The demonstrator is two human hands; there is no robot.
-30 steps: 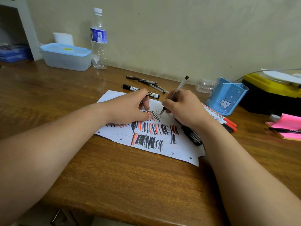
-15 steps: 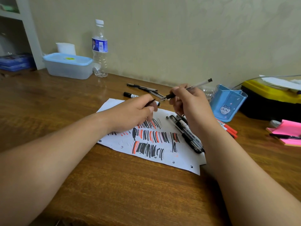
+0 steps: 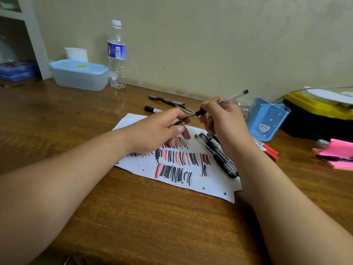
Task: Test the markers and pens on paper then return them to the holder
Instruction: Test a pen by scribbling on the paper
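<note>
My right hand (image 3: 223, 121) grips a clear-barrelled black pen (image 3: 231, 97) raised above the white paper (image 3: 137, 165), its tip pointing left. My left hand (image 3: 160, 131) pinches the pen's black cap (image 3: 180, 121), whose open end meets the pen tip. The paper carries rows of black and orange test strokes. Black pens (image 3: 217, 155) lie on its right part, orange markers (image 3: 267, 150) beside my right wrist. More pens (image 3: 166, 101) and a black marker (image 3: 152, 109) lie behind the paper. The blue holder (image 3: 267, 119) stands at the right.
A water bottle (image 3: 116, 54) and a lidded plastic box (image 3: 80, 74) stand at the back left by the wall. A yellow-and-black case (image 3: 321, 115) and pink sticky notes (image 3: 338, 153) with a pen on them sit at the right. The wooden desk's (image 3: 133, 217) front edge is near me.
My right hand lifted the pen off the paper, where it was writing, and turned it level. Its tip has come to the cap held in my left hand.
</note>
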